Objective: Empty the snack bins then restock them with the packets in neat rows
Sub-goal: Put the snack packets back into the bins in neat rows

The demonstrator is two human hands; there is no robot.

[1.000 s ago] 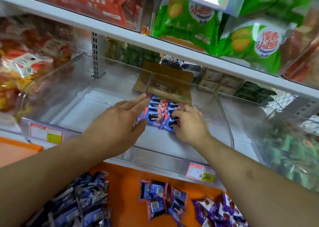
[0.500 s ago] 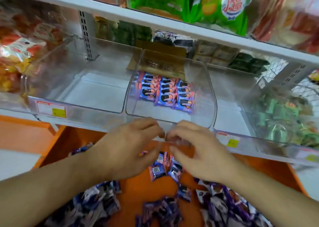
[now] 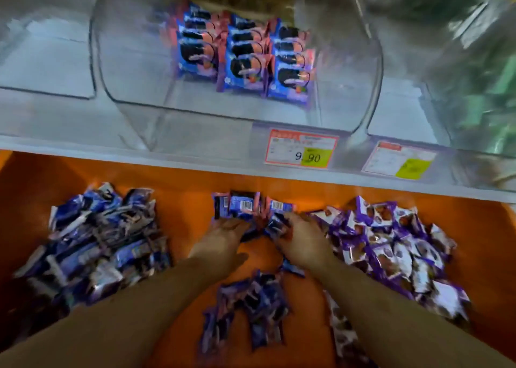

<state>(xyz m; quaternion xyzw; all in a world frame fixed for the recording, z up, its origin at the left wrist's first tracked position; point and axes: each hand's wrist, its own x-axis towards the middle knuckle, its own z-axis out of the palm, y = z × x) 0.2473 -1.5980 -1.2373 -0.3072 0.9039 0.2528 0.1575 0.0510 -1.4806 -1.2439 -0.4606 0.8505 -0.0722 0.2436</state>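
Observation:
The clear middle bin point(image 3: 245, 117) on the upper shelf holds three neat rows of blue-and-pink snack packets point(image 3: 245, 57) towards its back. Below it, on the orange shelf point(image 3: 181, 191), lies a small loose group of the same packets point(image 3: 243, 205). My left hand point(image 3: 223, 242) reaches into this group with straight fingers touching the packets. Beside it, my right hand point(image 3: 303, 242) curls its fingers over a blue packet point(image 3: 276, 223). The view is blurred by motion.
A heap of blue-and-white packets point(image 3: 92, 244) lies at the left of the orange shelf. Purple packets point(image 3: 391, 244) are piled at the right, and more blue ones point(image 3: 248, 306) lie between my forearms. Price tags point(image 3: 303, 151) hang on the shelf edge. Neighbouring clear bins flank the middle one.
Both hands came out of the middle bin and dropped to the loose packets on the orange shelf. The view tilted downward with them.

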